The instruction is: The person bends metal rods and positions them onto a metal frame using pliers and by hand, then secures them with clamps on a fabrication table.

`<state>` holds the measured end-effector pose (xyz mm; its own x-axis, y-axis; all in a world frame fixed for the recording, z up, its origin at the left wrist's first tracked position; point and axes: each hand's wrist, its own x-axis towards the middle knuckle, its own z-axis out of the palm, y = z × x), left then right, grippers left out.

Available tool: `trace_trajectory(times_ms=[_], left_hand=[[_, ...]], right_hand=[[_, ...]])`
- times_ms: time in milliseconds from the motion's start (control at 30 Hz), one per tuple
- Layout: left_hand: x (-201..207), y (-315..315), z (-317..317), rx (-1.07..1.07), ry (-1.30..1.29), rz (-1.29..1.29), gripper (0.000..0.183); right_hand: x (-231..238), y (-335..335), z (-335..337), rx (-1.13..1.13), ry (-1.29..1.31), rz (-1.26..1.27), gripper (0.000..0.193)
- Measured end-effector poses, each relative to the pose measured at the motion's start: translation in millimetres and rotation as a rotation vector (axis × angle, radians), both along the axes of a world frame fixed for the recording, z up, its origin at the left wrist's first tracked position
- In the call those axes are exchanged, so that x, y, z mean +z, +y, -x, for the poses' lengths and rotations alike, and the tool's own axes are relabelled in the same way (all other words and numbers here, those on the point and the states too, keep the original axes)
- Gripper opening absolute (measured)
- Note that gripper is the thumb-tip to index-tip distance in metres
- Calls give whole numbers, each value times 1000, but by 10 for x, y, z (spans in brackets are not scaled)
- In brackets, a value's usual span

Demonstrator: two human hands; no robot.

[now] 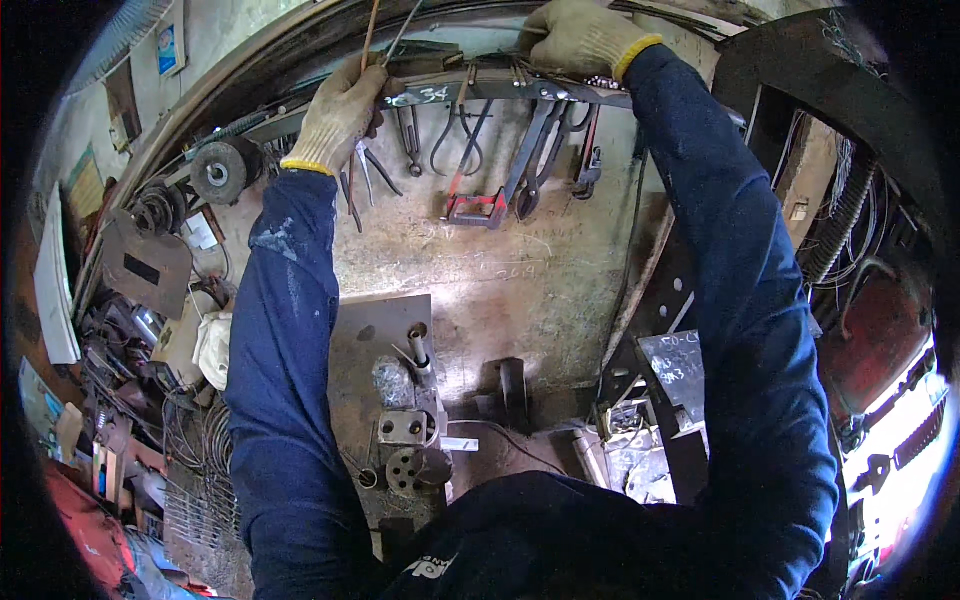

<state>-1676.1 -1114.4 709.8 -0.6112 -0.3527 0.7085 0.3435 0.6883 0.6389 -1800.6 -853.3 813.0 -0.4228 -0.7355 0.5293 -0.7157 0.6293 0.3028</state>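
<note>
My left hand (338, 118), in a cream knit glove with a yellow cuff, is raised at the upper left of the tool rack (440, 92). Its fingers are closed around thin rods; a copper-coloured rod (372, 32) and a grey rod (402, 34) stick up from it. Farther right, my right hand (580, 40), gloved alike, reaches over the rack's edge. Its fingers are bent round the end of a thin metal rod (500, 28). Below the rack hang pliers (378, 172), calipers (457, 145), a red-framed hacksaw (478, 208), snips (535, 185) and a wrench (588, 165).
A grinding wheel (220, 172) sits left of my left forearm. Beneath my arms are a steel bench plate (355, 345) and a block with holes (402, 428). Coiled wire (205, 430) and scrap crowd the left; a coil spring (848, 225) and a red tank (880, 335) stand right.
</note>
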Motion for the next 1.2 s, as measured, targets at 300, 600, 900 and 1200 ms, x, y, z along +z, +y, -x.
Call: trace_trajectory(times_ms=[300,600,900,1200], left_hand=[[-41,40,7,10,59,28,39],[-34,-60,85,-44,7,-72,39],[-29,87,-15,-33,72,-8,36],[-12,58,30,-37,38,-72,37]], right_hand=[[-152,-223,79,190,25,12,51],[-300,-594,-73,179,256,-53,46],[-135,-371,307,224,491,238,28],[-120,-132,587,332,733,546,23]])
